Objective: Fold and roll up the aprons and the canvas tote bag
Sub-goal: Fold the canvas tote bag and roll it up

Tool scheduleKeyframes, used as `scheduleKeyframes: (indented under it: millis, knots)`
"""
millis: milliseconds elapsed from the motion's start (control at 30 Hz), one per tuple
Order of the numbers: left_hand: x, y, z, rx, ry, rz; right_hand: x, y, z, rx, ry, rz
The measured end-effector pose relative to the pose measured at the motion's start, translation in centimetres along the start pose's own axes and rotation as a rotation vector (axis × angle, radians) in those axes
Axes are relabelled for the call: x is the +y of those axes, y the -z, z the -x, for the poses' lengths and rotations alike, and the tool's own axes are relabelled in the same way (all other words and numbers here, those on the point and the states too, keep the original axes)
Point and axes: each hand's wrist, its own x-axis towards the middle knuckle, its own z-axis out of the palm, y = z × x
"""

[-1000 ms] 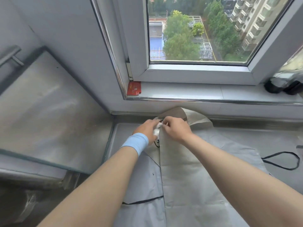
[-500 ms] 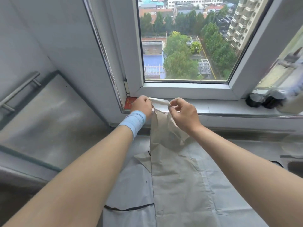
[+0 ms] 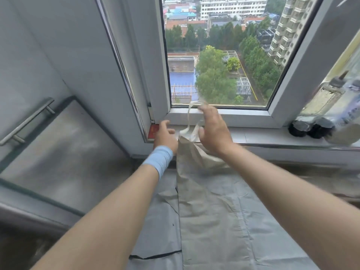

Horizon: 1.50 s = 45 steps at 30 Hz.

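A beige apron (image 3: 210,221) lies lengthwise on top of a grey apron (image 3: 155,217) with black trim, both on the steel counter. The beige apron's top end is pulled up toward the window sill. Its pale neck strap (image 3: 190,114) loops up in front of the window frame. My right hand (image 3: 214,131) holds this strap at the fingertips, raised above the sill. My left hand (image 3: 165,135), with a light blue wristband, hovers just left of the strap with its fingers apart and nothing in them. No tote bag is in view.
A window sill (image 3: 263,135) runs behind the hands, with a red tag (image 3: 153,131) at its left corner and dark-capped bottles (image 3: 311,127) lying at its right. A steel panel (image 3: 58,156) with a bar handle (image 3: 27,121) stands to the left.
Both hands have risen from the counter toward the window, lifting the beige apron's top. The left hand has let go of the strap; the right hand has drawn it higher.
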Motion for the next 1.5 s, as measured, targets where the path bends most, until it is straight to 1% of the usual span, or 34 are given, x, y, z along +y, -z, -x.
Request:
scheduleKeyframes:
  millis: [33, 67, 167, 233, 300, 333, 400, 467, 500, 567, 633, 700, 733, 767, 833, 933, 967, 1000, 1067, 1100, 1167, 1233, 1300, 1367, 1433, 1500]
  knots:
    - [-1.6, -0.3, 0.6, 0.0, 0.028, -0.034, 0.5, -1.0, 1.9, 0.02, 0.033, 0.048]
    - [-3.2, -0.7, 1.1, -0.029, 0.073, -0.067, 1.1, -2.1, 3.7, -0.042, 0.024, 0.102]
    - [-7.7, -2.3, 2.5, -0.157, 0.193, -0.253, 3.1, -5.6, 9.0, -0.391, -0.122, 0.28]
    - [-9.7, -3.3, 3.5, -0.244, 0.253, -0.337, 4.5, -7.4, 11.9, -0.462, -0.152, 0.329]
    - [-11.7, -4.6, 4.3, -0.331, 0.326, -0.416, 5.8, -8.8, 14.7, -0.519, -0.119, 0.348]
    - [-12.5, -5.2, 4.6, -0.366, 0.355, -0.449, 6.4, -9.5, 16.0, -0.586, -0.09, 0.376]
    - [-13.9, -6.4, 4.9, -0.378, 0.399, -0.465, 7.3, -10.5, 18.4, -0.719, -0.056, 0.424]
    - [-14.7, -7.2, 4.9, -0.351, 0.431, -0.434, 7.9, -11.1, 20.0, -0.784, -0.068, 0.423]
    - [-14.8, -7.5, 4.8, -0.346, 0.443, -0.427, 8.1, -11.3, 20.5, -0.791, -0.075, 0.419]
    - [-14.8, -7.9, 4.4, -0.318, 0.392, -0.428, 8.4, -11.6, 20.5, -0.779, -0.085, 0.43]
    - [-14.6, -7.6, 3.6, -0.185, 0.291, -0.352, 8.2, -11.7, 19.9, -0.714, -0.105, 0.419]
    - [-14.2, -6.7, 2.6, -0.037, 0.248, -0.201, 7.6, -12.0, 19.5, -0.601, -0.07, 0.42]
    - [-13.9, -6.1, 2.0, 0.009, 0.226, -0.16, 7.2, -12.4, 19.5, -0.567, -0.047, 0.405]
    - [-13.7, -5.4, 1.6, 0.021, 0.198, -0.158, 7.0, -12.7, 19.7, -0.568, -0.036, 0.383]
    - [-13.6, -4.5, 1.6, 0.016, 0.148, -0.234, 6.3, -13.5, 20.5, -0.619, -0.041, 0.408]
    - [-14.6, -4.0, 3.8, 0.066, 0.102, -0.499, 6.1, -14.3, 21.8, -0.737, -0.135, 0.411]
    - [-15.1, -4.0, 4.9, 0.057, 0.041, -0.558, 6.2, -14.2, 21.9, -0.762, -0.161, 0.402]
    - [-15.5, -4.2, 6.2, -0.006, -0.039, -0.593, 6.3, -14.2, 21.9, -0.766, -0.154, 0.398]
    - [-16.4, -4.9, 8.9, -0.213, -0.216, -0.623, 6.1, -13.2, 21.8, -0.767, -0.144, 0.375]
    - [-16.7, -5.4, 10.1, -0.314, -0.268, -0.632, 6.1, -12.6, 22.0, -0.754, -0.145, 0.369]
    - [-16.8, -6.6, 12.7, -0.47, -0.28, -0.667, 6.0, -10.7, 23.2, -0.686, -0.123, 0.396]
    - [-16.5, -8.3, 15.7, -0.584, -0.251, -0.775, 6.5, -8.4, 26.2, -0.654, -0.121, 0.426]
    - [-16.7, -9.5, 17.2, -0.632, -0.194, -0.929, 7.1, -7.4, 28.8, -0.677, -0.168, 0.43]
    - [-16.5, -10.6, 19.0, -0.618, -0.123, -1.05, 7.9, -5.6, 31.6, -0.636, -0.226, 0.443]
    - [-16.0, -11.6, 21.0, -0.581, -0.135, -1.056, 9.0, -3.7, 34.4, -0.556, -0.353, 0.43]
    - [-15.1, -12.6, 23.1, -0.556, -0.229, -0.952, 9.7, -1.5, 36.7, -0.442, -0.482, 0.399]
